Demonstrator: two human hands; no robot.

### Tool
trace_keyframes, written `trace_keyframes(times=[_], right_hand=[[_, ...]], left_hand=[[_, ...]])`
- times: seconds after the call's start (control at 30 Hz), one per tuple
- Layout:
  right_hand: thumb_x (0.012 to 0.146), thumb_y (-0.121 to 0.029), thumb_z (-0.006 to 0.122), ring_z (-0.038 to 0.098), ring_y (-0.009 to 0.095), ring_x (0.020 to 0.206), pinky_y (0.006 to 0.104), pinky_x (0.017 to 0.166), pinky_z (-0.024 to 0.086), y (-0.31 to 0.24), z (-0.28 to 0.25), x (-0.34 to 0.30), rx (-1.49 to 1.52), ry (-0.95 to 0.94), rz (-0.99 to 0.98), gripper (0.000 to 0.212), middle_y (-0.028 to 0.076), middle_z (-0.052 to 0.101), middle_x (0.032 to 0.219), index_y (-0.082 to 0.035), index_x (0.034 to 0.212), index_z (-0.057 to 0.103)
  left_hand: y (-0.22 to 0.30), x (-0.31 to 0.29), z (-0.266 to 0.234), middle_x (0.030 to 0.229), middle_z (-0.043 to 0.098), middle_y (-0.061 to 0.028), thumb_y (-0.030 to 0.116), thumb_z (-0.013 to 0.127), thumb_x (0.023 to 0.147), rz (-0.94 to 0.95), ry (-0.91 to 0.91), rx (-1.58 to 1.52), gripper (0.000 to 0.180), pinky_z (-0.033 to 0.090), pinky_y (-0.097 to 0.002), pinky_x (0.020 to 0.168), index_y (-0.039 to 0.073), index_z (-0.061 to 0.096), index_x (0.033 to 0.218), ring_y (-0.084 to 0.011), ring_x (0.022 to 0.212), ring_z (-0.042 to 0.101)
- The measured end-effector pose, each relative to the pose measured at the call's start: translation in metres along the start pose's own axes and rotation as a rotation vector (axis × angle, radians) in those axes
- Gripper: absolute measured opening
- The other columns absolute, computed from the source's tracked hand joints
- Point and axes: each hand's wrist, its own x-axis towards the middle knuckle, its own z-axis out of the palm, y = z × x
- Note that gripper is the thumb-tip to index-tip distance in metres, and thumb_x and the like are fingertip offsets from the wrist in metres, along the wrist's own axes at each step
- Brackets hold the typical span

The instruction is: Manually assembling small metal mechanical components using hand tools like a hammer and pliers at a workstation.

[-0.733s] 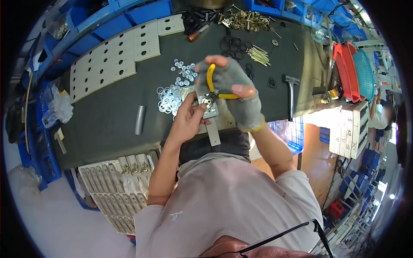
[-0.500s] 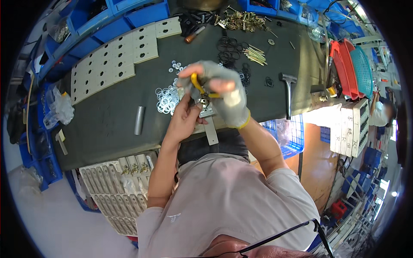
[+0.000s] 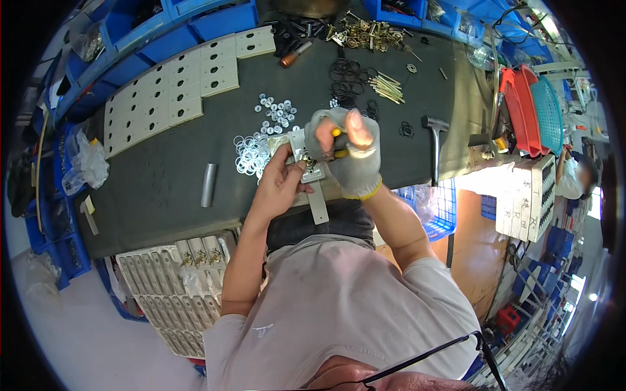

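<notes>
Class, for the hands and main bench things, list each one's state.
Left hand: bare, gripping metal plate
Right hand: gloved, holding pliers
Metal plate: held
Pliers: held, jaws unclear
Hammer: lying down
Metal tube: lying on its side
White rings: loosely heaped
Holed panels: laid flat in rows
Plastic bag: crumpled

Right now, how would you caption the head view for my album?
Bare left hand on a metal plate, gloved right hand holding yellow pliers, at a dark bench with white rings.

The plier handles were yellow — the glove grey, its cuff yellow — the surface dark grey, the bins blue.
</notes>
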Motion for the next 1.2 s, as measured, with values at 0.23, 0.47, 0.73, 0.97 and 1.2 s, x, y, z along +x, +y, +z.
trace_keyframes(times=[0.23,0.47,0.73,0.97,1.2], right_hand=[[0.108,-0.058,0.043,0.046,0.012,0.063,0.0262,0.057,0.032,-0.049,0.004,0.004,0.122,-0.227,-0.281,0.07,0.005,0.054,0.071,-0.002,0.068,0.054],[0.104,-0.048,0.054,0.049,0.008,0.07,0.0235,0.062,0.039,-0.003,0.009,0.024,0.185,-0.061,0.085,0.048,0.002,0.057,0.081,-0.002,0.1,0.065],[0.094,-0.043,0.06,0.052,0.011,0.076,0.0249,0.07,0.043,0.012,0.02,0.038,0.019,0.046,0.171,0.041,0.003,0.056,0.088,-0.006,0.109,0.063],[0.098,-0.033,0.059,0.044,0.005,0.063,0.0224,0.055,0.034,0.016,0.031,0.059,-0.056,-0.028,0.231,0.032,-0.002,0.051,0.075,-0.005,0.083,0.059],[0.099,-0.043,0.055,0.047,0.011,0.062,0.0261,0.057,0.036,0.006,0.027,0.066,0.001,0.003,0.397,0.04,0.003,0.051,0.076,-0.005,0.087,0.059]], left_hand=[[0.0,-0.003,-0.006,0.117,0.064,-0.005,0.008,0.053,0.105,-0.029,0.003,0.04,0.042,0.063,-0.0297,0.07,0.0,0.045,0.146,-0.0086,0.089,0.064],[-0.004,0.0,-0.003,0.105,0.061,-0.0034,0.008,0.053,0.105,-0.029,-0.001,0.019,0.04,0.062,-0.0292,0.068,-0.001,0.045,0.143,-0.0071,0.078,0.061],[0.001,-0.003,0.0,0.098,0.058,-0.0052,0.008,0.052,0.105,-0.031,0.035,0.012,0.038,0.061,-0.0285,0.066,-0.007,0.042,0.139,-0.0078,0.075,0.06],[-0.001,-0.002,-0.004,0.099,0.059,-0.0079,0.007,0.051,0.104,0.003,0.015,0.061,0.043,0.059,-0.0286,0.065,-0.012,0.038,0.14,-0.0101,0.072,0.063],[0.001,-0.002,-0.003,0.104,0.061,-0.0091,0.007,0.051,0.104,-0.017,0.006,0.047,0.041,0.059,-0.0283,0.065,-0.01,0.04,0.14,-0.0109,0.072,0.064]])
